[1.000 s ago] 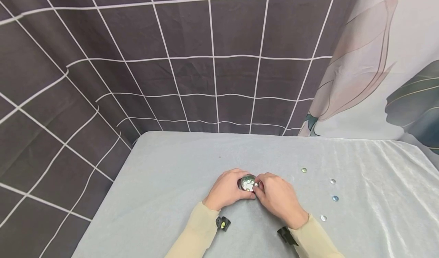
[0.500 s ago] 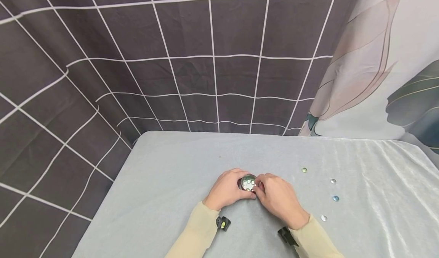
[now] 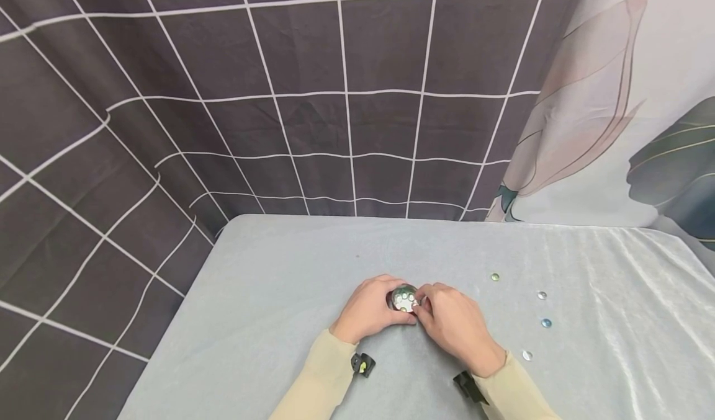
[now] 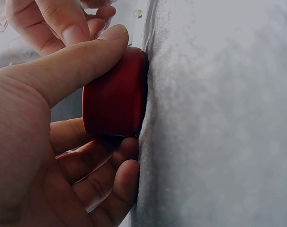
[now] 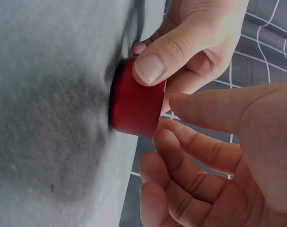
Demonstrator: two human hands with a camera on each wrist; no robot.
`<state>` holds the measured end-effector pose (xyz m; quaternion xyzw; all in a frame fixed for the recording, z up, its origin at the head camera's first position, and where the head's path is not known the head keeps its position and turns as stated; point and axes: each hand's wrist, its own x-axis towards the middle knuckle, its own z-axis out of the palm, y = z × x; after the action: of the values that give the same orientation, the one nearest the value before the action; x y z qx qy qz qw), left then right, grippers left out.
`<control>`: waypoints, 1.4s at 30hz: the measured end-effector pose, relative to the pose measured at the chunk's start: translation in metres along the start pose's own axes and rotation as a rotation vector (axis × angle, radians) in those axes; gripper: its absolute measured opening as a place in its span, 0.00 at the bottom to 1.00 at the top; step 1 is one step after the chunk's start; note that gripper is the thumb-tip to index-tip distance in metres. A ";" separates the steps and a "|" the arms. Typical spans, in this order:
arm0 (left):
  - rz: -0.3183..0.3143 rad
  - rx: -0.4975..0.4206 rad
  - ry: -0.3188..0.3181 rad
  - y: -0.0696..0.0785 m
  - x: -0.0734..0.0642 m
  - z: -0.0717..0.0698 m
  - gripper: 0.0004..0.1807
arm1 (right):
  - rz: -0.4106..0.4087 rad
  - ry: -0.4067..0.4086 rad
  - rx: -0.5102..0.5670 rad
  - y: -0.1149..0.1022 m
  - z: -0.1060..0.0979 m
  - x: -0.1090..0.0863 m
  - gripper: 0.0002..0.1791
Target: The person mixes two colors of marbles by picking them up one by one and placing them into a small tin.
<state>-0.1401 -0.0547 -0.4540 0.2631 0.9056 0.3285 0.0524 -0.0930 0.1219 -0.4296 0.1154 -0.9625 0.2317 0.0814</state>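
Note:
In the head view my left hand (image 3: 370, 305) holds a small round red tin (image 5: 136, 101) that stands upright on the cloth-covered table. Its thumb (image 4: 94, 59) lies along the near side of the wall, and the fingers curl round the far side. Several shiny glass gems (image 3: 404, 296) lie in a ring on the tin's pale silvery inside. At the right rim my right hand (image 3: 454, 321) has its thumb and forefinger on a glass gem (image 3: 414, 306), mostly covered by the fingertips. Its other fingers curl loosely beside the tin in the right wrist view.
To the right on the pale grey cloth (image 3: 268, 321) lie loose gems: a green one (image 3: 494, 277), a blue one (image 3: 546, 323) and two clear ones, one farther back (image 3: 542, 295), one nearer (image 3: 527, 356). A dark checked curtain (image 3: 313, 122) hangs behind the table.
The gem at my right fingertips sits slightly lower against the tin's inside near the rim. Both hands and the tin stay almost in place.

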 end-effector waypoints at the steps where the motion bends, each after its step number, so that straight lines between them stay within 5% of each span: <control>1: 0.000 -0.001 0.000 0.000 0.000 0.000 0.29 | 0.002 0.000 0.001 0.000 0.000 0.000 0.06; 42: -0.031 -0.009 0.001 0.001 0.000 0.001 0.31 | 0.046 -0.048 -0.043 0.012 -0.025 -0.022 0.07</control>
<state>-0.1396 -0.0536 -0.4540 0.2487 0.9080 0.3320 0.0583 -0.0722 0.1478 -0.4172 0.0972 -0.9713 0.2100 0.0555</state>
